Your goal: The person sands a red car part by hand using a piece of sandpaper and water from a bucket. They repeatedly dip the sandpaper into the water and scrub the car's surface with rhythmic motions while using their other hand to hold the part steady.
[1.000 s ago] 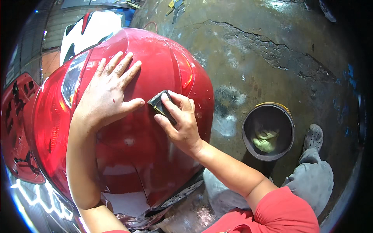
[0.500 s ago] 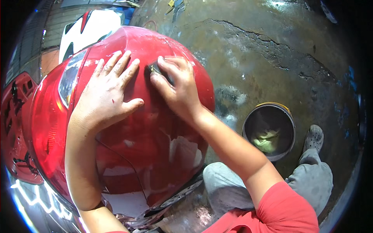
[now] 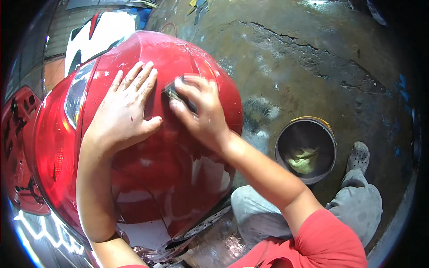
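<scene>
Below me is the glossy red rear body of a car (image 3: 145,178), with a red tail light (image 3: 56,152) at its left and a rear window (image 3: 78,91) above that. My left hand (image 3: 125,109) lies flat on the red paint, fingers spread, holding nothing. To its right, my right hand (image 3: 199,107) grips a small dark block (image 3: 172,91) against the bodywork. That hand is slightly blurred, and part of the block is hidden under the fingers.
A dark bucket (image 3: 282,149) with a pale green cloth (image 3: 302,161) stands on the cracked, wet floor (image 3: 321,80) beside my right foot (image 3: 357,156). A detached red panel (image 3: 18,134) is at the far left; a white car part (image 3: 105,33) lies beyond the car.
My right hand with the block moved up along the paint, then slightly down and left. My left hand has stayed nearly in place.
</scene>
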A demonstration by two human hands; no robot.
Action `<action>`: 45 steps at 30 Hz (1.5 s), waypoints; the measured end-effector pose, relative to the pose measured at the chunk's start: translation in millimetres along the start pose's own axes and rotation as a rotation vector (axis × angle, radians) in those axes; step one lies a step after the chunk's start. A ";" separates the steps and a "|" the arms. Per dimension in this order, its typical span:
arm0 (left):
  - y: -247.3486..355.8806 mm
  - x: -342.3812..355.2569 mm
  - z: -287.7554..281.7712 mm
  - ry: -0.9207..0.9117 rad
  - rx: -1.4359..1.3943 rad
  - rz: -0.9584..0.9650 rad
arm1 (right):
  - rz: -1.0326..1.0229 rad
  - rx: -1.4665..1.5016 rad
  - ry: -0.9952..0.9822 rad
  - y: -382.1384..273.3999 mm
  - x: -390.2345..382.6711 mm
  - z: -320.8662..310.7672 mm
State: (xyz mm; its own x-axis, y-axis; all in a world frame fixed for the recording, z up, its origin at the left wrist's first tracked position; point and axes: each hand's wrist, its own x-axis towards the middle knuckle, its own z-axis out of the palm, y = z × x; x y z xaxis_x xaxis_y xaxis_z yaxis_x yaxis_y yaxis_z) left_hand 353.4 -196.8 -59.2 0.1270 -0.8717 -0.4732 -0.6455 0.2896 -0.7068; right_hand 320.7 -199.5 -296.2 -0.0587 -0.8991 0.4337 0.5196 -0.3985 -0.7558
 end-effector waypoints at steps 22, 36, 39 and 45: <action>40.4 12.9 10.3 0.110 0.093 0.123 | 0.534 0.061 0.046 35.6 -12.5 -92.5; 37.9 6.4 7.9 0.132 0.079 0.143 | 0.207 -0.030 -0.133 4.5 -39.3 -67.4; 40.2 10.8 11.3 0.126 0.087 0.113 | 0.189 -0.061 -0.133 9.6 -36.1 -70.2; 42.2 10.2 3.5 0.081 0.142 -0.105 | 0.157 -0.051 -0.156 5.5 -21.6 -61.1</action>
State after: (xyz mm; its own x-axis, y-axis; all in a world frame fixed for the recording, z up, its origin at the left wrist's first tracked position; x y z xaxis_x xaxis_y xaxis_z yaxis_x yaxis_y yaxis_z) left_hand 330.1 -192.1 -95.7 0.1233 -0.9272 -0.3536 -0.5185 0.2436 -0.8196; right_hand 272.7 -193.4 -339.7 0.1541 -0.9137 0.3760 0.4676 -0.2678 -0.8424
